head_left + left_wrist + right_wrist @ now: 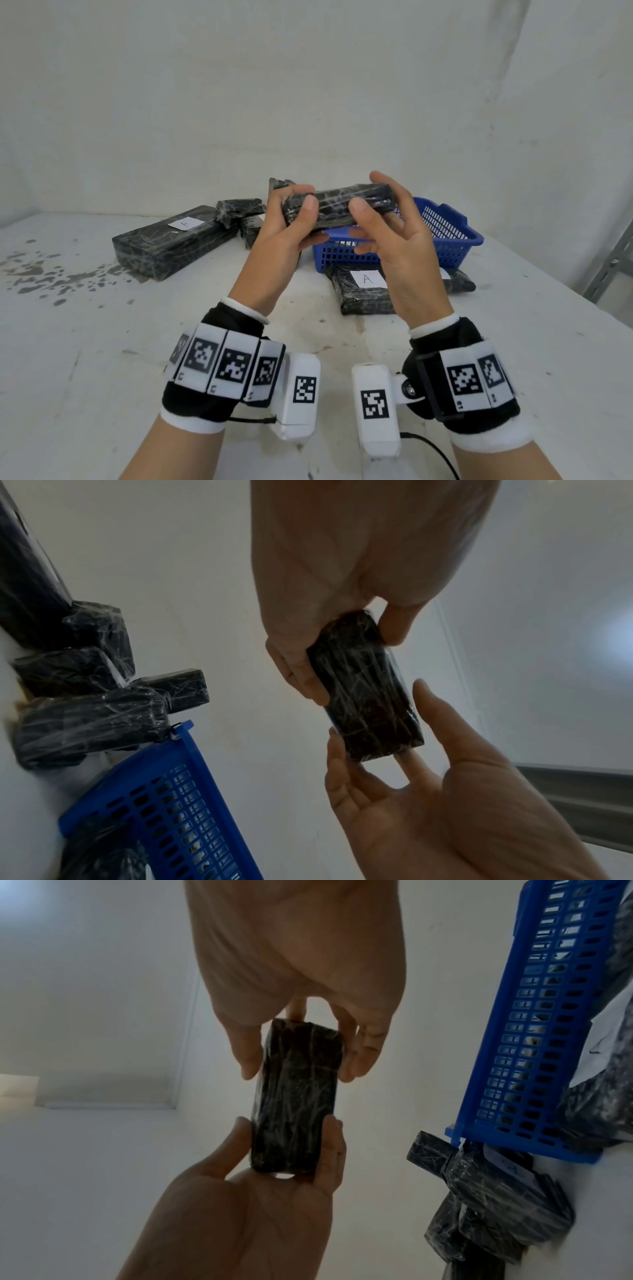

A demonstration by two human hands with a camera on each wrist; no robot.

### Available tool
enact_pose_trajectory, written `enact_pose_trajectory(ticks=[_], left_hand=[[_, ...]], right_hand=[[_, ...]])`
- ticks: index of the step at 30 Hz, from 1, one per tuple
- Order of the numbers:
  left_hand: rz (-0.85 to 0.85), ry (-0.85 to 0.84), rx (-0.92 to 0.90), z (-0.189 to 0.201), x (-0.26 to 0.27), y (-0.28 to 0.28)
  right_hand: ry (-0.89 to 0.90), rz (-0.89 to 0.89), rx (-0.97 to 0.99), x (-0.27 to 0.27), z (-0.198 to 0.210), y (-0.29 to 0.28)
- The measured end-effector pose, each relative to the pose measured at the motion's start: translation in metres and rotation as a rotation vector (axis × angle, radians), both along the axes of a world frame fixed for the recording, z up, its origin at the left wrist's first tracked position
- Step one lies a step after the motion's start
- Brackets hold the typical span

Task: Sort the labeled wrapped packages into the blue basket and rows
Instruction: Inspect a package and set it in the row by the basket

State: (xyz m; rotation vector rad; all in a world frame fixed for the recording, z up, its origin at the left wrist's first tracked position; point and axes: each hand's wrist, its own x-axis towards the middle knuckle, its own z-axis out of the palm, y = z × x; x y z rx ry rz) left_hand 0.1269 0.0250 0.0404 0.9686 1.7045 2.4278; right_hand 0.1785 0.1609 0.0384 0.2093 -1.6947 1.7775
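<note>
Hands hold 1 black wrapped package (337, 207) in the air above the white table (102, 342), just in front of the blue basket (452, 240). Left hand (291, 222) grips the left end of the package, thumb on the near face and fingers curled behind and under it. Right hand (387, 226) holds the right end, thumb on the near face and the upper fingers behind; the lower fingers are spread loosely below the package. No label shows on the held package in any view.

The blue basket stands on the table at centre right, behind the hands. A flat package with an "A" label (366, 287) lies just near the basket's front wall. A long package with an "A" label (171, 240) lies to the left, well apart from the basket. Smaller wrapped packages (239, 209) are clustered at its far right end, between it and the basket.
</note>
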Motion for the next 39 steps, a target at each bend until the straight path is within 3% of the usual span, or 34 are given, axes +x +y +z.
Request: enact_pose_trajectory(ticks=[12,17,25,29,39], left_hand=[[0.146,0.102,-0.13,-0.0015,0.0021,-0.0022],[0.212,0.064,-0.126,-0.0043,-0.0012,-0.0017],[0.096,-0.049,0.031,0.0031,-0.0042,-0.0042],[0.078,-0.068,0.064,0.004,-0.0015,-0.0048],[-0.01,-0.075,0.14,0.0057,-0.0002,-0.0057]], right_hand=[[0.036,-0.047,0.012,-0.0012,-0.0016,-0.0004],[0.034,-0.052,0.051,-0.0016,-0.0038,-0.003],[0.021,0.006,0.039,0.0026,0.0019,-0.0054],[0.01,0.024,-0.073,0.0006,0.0019,-0.0058],[-0.016,0.157,-0.113,0.0063,0.0062,-0.0025]])
